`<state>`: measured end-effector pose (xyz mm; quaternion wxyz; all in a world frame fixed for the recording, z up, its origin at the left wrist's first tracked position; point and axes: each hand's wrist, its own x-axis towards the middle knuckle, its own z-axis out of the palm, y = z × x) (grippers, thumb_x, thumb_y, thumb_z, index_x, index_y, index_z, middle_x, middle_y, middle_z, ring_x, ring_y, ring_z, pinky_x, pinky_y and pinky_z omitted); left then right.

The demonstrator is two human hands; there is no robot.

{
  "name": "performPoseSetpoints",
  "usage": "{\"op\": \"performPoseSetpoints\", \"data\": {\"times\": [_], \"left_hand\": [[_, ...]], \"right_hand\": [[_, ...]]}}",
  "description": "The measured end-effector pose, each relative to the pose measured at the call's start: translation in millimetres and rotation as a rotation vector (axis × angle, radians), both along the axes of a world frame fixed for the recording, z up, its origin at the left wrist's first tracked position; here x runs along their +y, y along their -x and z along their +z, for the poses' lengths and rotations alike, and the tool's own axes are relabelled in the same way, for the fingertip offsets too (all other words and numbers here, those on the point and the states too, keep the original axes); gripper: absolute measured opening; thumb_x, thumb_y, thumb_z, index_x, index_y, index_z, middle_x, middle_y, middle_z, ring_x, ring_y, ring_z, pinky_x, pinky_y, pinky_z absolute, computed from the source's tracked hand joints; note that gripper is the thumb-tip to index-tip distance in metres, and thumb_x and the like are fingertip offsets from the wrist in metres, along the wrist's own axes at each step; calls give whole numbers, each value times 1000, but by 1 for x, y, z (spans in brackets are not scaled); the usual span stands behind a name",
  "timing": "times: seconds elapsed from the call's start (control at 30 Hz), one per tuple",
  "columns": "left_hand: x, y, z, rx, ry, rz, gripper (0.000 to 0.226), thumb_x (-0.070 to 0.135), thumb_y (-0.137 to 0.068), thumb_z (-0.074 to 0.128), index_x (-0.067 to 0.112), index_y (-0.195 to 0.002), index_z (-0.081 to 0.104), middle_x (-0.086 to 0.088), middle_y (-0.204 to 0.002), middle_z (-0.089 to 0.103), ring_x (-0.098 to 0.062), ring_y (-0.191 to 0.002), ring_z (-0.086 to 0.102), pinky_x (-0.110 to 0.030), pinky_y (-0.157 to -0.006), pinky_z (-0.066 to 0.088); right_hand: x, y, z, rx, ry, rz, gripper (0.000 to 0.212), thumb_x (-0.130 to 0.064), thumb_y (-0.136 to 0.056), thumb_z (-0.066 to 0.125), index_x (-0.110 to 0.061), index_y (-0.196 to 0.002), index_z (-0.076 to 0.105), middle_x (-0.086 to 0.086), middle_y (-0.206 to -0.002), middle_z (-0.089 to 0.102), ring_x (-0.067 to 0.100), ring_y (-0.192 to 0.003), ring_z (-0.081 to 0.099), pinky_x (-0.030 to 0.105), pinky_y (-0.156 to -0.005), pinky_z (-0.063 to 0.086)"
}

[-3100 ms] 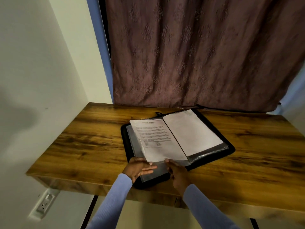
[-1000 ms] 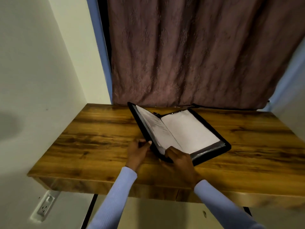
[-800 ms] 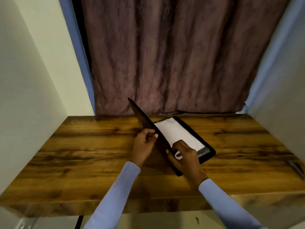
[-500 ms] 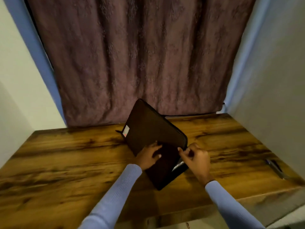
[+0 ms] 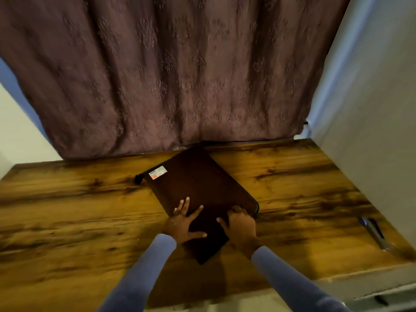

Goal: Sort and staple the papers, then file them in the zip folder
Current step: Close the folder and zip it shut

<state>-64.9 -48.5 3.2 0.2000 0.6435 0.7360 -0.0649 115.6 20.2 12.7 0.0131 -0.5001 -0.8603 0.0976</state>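
The dark zip folder (image 5: 202, 190) lies closed and flat on the wooden table (image 5: 67, 210), turned diagonally, with a small white label (image 5: 158, 175) near its far left corner. The papers are hidden inside it. My left hand (image 5: 183, 221) presses flat on the folder's near left part with fingers spread. My right hand (image 5: 240, 224) rests on the folder's near right edge, its fingers curled over the rim by the zip.
A dark pen-like object (image 5: 373, 231) lies near the table's right edge. A brown curtain (image 5: 168, 75) hangs behind the table, and a grey wall (image 5: 371, 109) closes the right side.
The folder's raised left cover has come down and the folder now lies flat and closed. My left hand has flattened on top of it. The view has turned to the right.
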Motion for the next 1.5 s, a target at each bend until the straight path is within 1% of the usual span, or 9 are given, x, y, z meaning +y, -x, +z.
{"op": "performPoseSetpoints", "data": {"times": [0.27,0.43,0.6,0.83,1.0,1.07,1.23,1.37,1.5], "left_hand": [[-6,-48,8,14,-249,-61,58,62,-90,34,31,-140,38,-2,-152,31,-18,-134,37,-31,-103,34],[-2,-19,-18,-28,-174,27,99,90,-60,-2,41,-146,3,-4,-150,-26,-25,-141,-20,-47,-115,-3],[0,-15,-17,-134,-175,69,73,63,-87,42,36,-148,10,-6,-156,-16,-24,-143,-16,-44,-116,-4],[-73,34,-5,-411,-628,534,51,44,-87,36,15,-120,61,-8,-127,54,-24,-116,51,-31,-97,42],[-141,72,11,-417,-719,818,5,37,-69,61,32,-70,61,5,-78,62,-20,-75,61,-27,-67,47],[-150,71,10,-389,-645,846,22,45,-55,74,27,-62,63,5,-73,63,-13,-68,59,-22,-60,43],[-141,58,-19,-202,-409,838,47,56,-65,74,20,-94,68,0,-103,63,-20,-96,58,-27,-78,46],[-141,62,-26,-168,-380,875,38,48,-76,68,21,-102,65,3,-107,63,-17,-97,58,-25,-80,44],[-152,62,-34,-229,-471,826,25,33,-87,61,16,-104,65,2,-108,64,-15,-99,60,-23,-84,42]], "right_hand": [[45,-21,-18,-185,116,29,78,-59,-93,27,-8,-148,6,10,-156,-5,25,-144,-2,46,-115,2],[66,-23,-15,-172,163,109,67,-51,-95,33,-23,-149,3,4,-156,-9,24,-144,-5,48,-114,8],[46,4,-11,-114,125,116,54,-30,-99,36,-19,-148,16,9,-156,-1,25,-144,2,45,-115,14],[-6,68,-4,164,139,475,42,-28,-96,44,-19,-137,42,1,-151,24,23,-139,21,36,-113,24],[-39,137,1,269,163,814,31,-23,-93,50,-10,-120,60,6,-135,49,25,-125,41,38,-98,41],[-48,164,0,205,170,944,31,-28,-92,52,-6,-111,64,10,-124,57,28,-119,46,42,-97,40],[-61,210,-3,-161,85,1028,38,-38,-94,43,-7,-91,64,11,-106,59,28,-107,46,38,-99,27],[-69,226,6,-220,145,1048,38,-26,-87,49,-18,-52,38,2,-57,38,19,-58,39,28,-76,29],[-73,239,7,-310,257,944,37,-10,-82,49,-15,-49,35,3,-53,30,19,-47,27,26,-58,30]]}}
